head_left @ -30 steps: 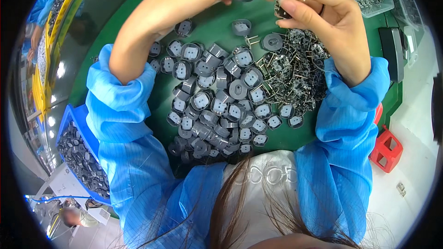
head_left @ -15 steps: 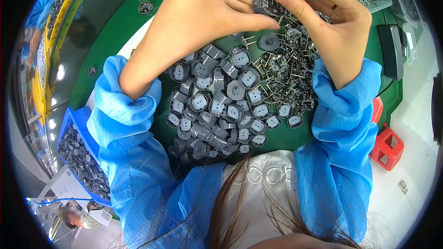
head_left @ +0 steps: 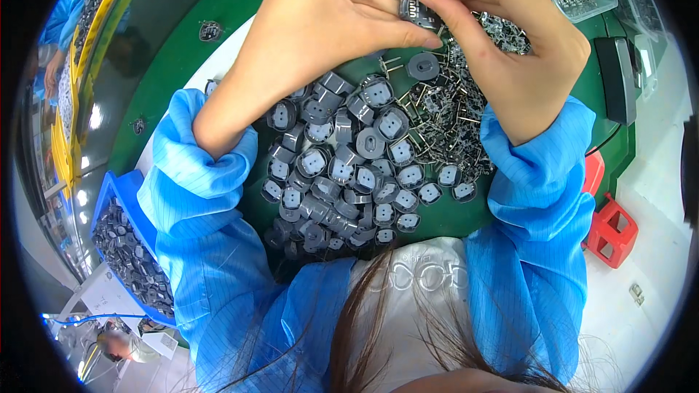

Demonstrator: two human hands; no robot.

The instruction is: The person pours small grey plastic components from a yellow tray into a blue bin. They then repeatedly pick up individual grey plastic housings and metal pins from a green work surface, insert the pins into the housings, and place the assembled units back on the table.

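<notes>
At the far side of the green table, my left hand [head_left: 320,22] grips a small dark grey plastic housing [head_left: 421,14] between thumb and fingers. From the right, my right hand [head_left: 520,44] has thumb and forefinger pinched together at the top of that housing. A tiny metallic tip shows there, too small to name. Below my hands lies a heap of similar grey housings [head_left: 341,169], many with light grey two-holed faces. Close to my right wrist is a tangled pile of small metal pins and contact parts [head_left: 448,120]. One round grey piece [head_left: 423,66] lies just under the held housing.
A blue bin [head_left: 138,196] of dark parts stands at the left. Clear plastic boxes [head_left: 608,1] with metal parts sit at the far right, near a black device [head_left: 616,80]. A red plastic stool [head_left: 613,234] is lower right. Another person works at the far left.
My right hand has turned slightly, its fingertips closing in against the top of the housing. My left hand keeps its hold nearly in place.
</notes>
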